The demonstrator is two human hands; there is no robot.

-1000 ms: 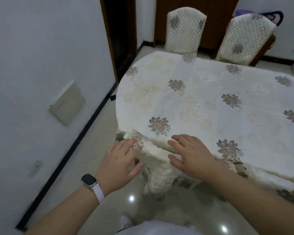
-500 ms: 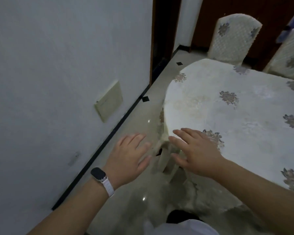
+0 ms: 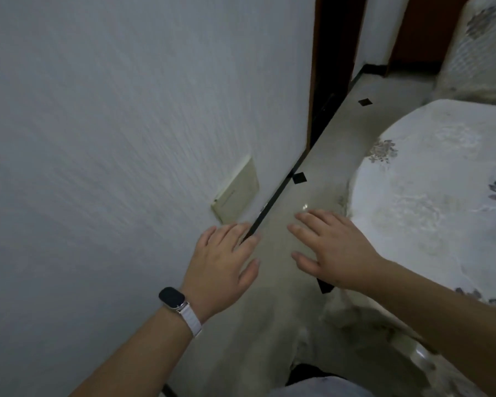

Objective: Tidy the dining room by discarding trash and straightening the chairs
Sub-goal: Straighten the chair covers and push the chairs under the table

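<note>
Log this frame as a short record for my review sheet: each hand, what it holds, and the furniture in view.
left hand: fingers straight, holds nothing, over the floor near the wall
left wrist: smartwatch on a white band
right hand: fingers spread, holds nothing, beside the table edge
table: right of frame, under a floral tablecloth
chair: quilted cover, at the table's far side
wall: beige panel set low

Watch (image 3: 171, 298): dark rectangular face in a silvery case, on the left wrist.
Strap (image 3: 191, 320): white, finely ribbed.
Left hand (image 3: 224, 267), right hand (image 3: 335, 253): bare, like both forearms.
Clothing (image 3: 321, 388): pale cloth at the bottom edge.
</note>
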